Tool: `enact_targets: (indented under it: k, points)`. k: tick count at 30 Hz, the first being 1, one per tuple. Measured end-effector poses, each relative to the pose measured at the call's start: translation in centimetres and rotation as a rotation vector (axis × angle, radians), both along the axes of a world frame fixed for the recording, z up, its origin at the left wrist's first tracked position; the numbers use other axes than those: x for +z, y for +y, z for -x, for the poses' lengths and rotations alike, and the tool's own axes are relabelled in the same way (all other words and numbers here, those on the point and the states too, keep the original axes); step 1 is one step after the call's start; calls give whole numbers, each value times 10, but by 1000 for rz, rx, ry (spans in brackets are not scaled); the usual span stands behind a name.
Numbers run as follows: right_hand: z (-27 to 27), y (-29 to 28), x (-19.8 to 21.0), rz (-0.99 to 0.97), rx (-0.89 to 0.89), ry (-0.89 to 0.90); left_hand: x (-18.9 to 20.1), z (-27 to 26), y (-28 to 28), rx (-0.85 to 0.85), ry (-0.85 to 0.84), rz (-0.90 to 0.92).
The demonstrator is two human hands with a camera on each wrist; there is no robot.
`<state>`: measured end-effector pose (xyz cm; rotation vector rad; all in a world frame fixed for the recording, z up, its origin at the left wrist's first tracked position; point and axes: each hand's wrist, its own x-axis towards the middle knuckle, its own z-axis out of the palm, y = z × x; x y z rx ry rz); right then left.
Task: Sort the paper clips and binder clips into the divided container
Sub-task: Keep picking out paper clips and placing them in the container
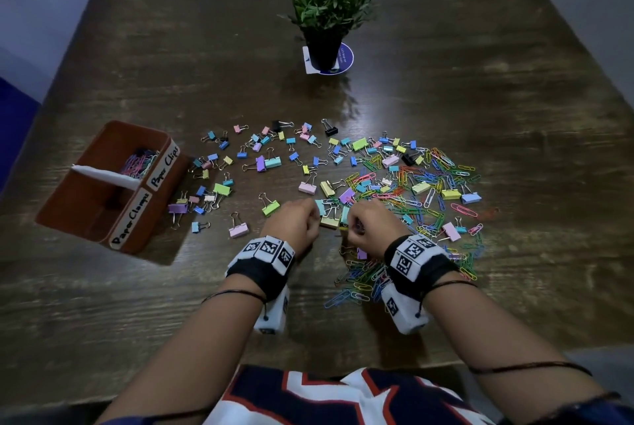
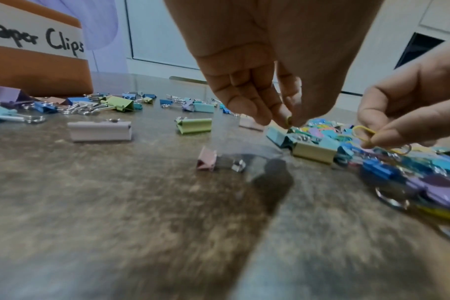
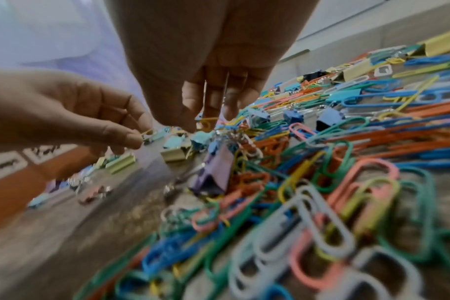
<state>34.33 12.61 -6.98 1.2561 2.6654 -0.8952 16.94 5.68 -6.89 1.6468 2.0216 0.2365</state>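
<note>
My left hand and right hand are close together over the near left edge of the heap of coloured paper clips. The left hand pinches a yellow paper clip between thumb and fingertips. Just beside it, the right hand pinches another yellow paper clip. I cannot tell whether the two clips are linked. Pastel binder clips lie scattered on the table. At the left stands the brown divided container, labelled "Paper Clips" and "Paper Clamps". Its far compartment holds paper clips.
A potted plant on a coaster stands at the far middle of the wooden table. A purple binder clip sits in the tangle under my right hand. More paper clips lie by my right wrist.
</note>
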Motion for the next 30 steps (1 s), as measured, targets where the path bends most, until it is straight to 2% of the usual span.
enact_targets:
  k: [3,6,9,18,26,30]
  points:
    - [3,9,3,39,-184,178,7,2,12,47,13,-54]
    - [10,15,5,14,-204,225,13,2,24,32,89,-54]
    - [19,18,5,-87,-164,164,16,-1,35,-19,139,-36]
    - [38,28,5,-142,-88,-116,7,1,56,-107,237,18]
    - [49,35,2,-182,-41,-232,3,1,65,-113,215,63]
    - [49,38,3,-141,-57,-227,0,2,69,-79,192,117]
